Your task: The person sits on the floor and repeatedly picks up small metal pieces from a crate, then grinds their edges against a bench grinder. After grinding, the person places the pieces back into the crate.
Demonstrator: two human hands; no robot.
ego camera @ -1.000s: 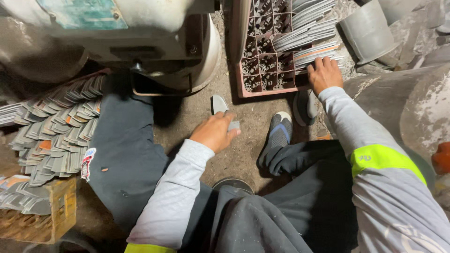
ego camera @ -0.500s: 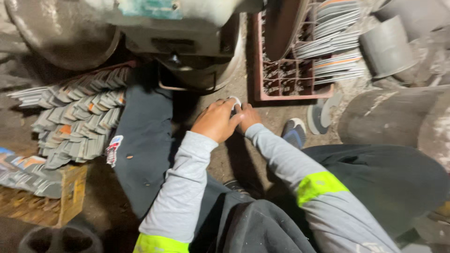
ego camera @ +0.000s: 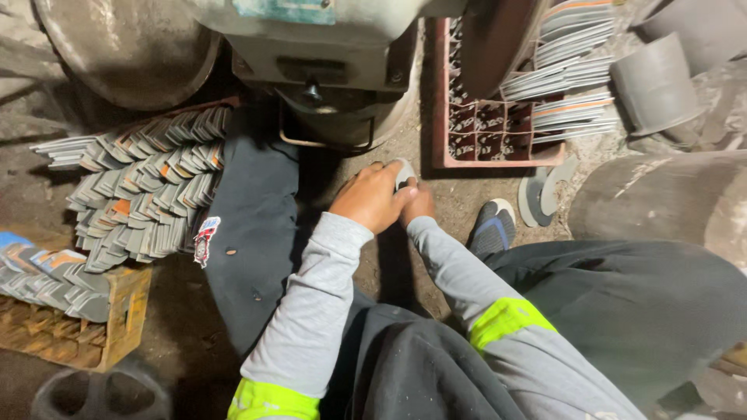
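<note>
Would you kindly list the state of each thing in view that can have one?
left hand: closed on the small grey blade
right hand: gripping the same blade from its other side
small grey blade: held between both hands
red crate: partly filled with stacked blades
wooden crate: loaded with stacked blades

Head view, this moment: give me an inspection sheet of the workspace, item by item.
Surface: dusty bare ground, dark cloth spread on it.
Job's things: small grey metal piece held between both hands, just below the grinding machine.
Clutter: stacks of grey metal blanks at left, more over a wooden crate; red plastic crate with stacked blanks at right; grey buckets.
Grippers: left hand and right hand both closed on the piece.
Cables: nothing seen.
Surroundings: large grey drum at right; person's shoe beside it.
</note>
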